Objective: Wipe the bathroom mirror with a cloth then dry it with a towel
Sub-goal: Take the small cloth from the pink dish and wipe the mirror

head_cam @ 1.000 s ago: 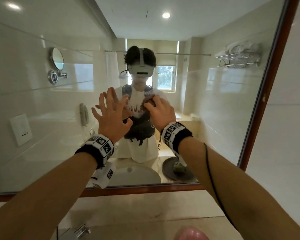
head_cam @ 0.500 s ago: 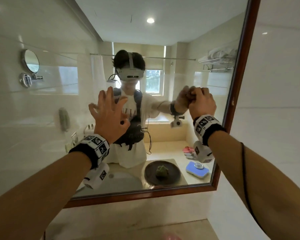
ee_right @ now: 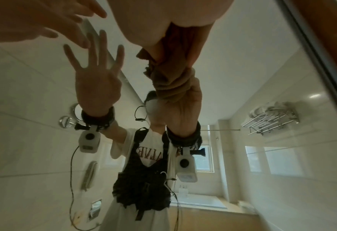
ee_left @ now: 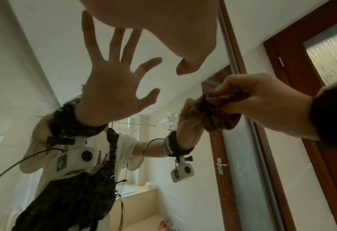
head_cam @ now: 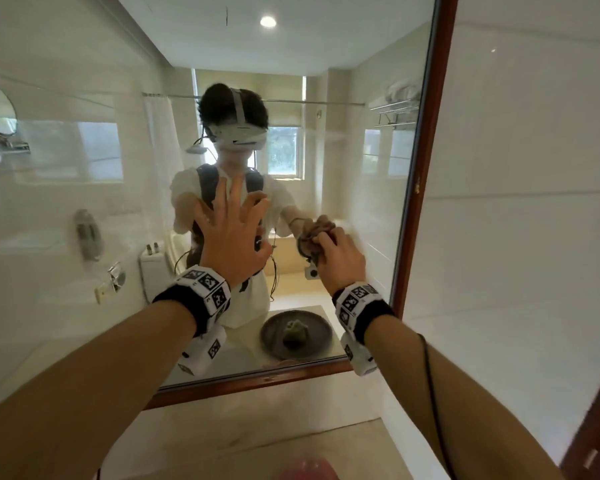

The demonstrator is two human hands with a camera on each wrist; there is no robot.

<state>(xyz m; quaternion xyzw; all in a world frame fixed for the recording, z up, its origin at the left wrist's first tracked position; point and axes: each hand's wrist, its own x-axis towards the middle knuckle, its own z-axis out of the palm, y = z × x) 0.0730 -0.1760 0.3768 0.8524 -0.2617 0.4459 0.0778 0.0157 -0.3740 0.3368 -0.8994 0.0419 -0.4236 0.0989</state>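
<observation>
Head view, mirror: the mirror fills the wall ahead inside a brown frame; no streaks or wet patches can be made out on the glass, so how much has been wiped cannot be told.
Stage: judged from the brown cloth on the glass, the wiping pass is under way near the lower right part of the mirror; the drying step appears not yet begun.
Towel: no towel is in either hand; white towels show only as a reflection, on a wall rack behind the person.
Left hand: the left hand is spread flat, fingers straight and apart, at the glass and holding nothing.
Right hand: the right hand has its fingers curled round the bunched cloth, pressing it to the mirror.
Cloth: the cloth is crumpled into a wad, meeting its own reflection at the glass.
</observation>
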